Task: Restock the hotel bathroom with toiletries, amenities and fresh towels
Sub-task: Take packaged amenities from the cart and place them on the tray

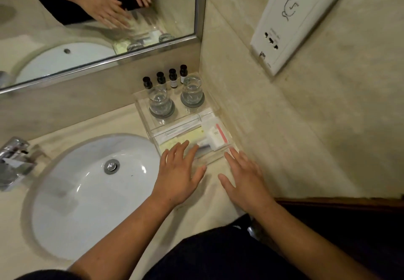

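glasses (160, 102), bottles (161, 78) at tray (218, 158) back; sink (87, 192) left

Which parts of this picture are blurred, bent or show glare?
Head view: wide lens bends the mirror frame; left hand and right hand fairly sharp, their mirror reflection smeared; bright highlights on the sink basin; packets in the tray slightly soft.

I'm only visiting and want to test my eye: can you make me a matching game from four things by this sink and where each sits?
Things: 1 small bottles; 2 glasses; 3 pink strip; 4 drain plug.
Places: A in the sink; B on round coasters; C tray's front section, right side; D back row, under the mirror.
Pairs: 1-D, 2-B, 3-C, 4-A.
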Demonstrator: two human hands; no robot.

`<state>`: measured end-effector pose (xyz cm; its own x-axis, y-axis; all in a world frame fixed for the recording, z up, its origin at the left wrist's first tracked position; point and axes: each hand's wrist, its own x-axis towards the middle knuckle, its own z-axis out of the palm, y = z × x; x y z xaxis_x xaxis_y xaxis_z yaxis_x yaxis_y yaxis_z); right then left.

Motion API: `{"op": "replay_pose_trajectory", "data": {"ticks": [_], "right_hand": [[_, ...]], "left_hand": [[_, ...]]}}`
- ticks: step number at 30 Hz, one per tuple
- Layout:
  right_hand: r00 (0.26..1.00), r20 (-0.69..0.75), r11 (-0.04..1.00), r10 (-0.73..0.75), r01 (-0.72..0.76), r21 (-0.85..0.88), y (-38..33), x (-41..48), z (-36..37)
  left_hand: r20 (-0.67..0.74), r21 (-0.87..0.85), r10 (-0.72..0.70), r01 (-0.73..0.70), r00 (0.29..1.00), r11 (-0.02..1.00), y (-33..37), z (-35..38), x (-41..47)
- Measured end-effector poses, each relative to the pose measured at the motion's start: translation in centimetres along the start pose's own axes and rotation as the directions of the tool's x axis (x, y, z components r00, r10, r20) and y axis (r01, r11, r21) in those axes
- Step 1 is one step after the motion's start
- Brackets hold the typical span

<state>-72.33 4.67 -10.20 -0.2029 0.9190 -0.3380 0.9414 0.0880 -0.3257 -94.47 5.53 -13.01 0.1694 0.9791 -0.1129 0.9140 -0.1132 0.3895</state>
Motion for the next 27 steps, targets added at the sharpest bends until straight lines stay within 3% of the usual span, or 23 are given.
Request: {"op": "replay_pose_trajectory", "data": {"ticks": [27], "right_hand": [[0.918,-0.257,0.933,0.303,-0.23,0.277,2.8,-20.9,3.7]], "left_hand": [[0.173,0.045,0.372,-0.385,0.912,0.922,11.6,1.8,-11.3]]}}
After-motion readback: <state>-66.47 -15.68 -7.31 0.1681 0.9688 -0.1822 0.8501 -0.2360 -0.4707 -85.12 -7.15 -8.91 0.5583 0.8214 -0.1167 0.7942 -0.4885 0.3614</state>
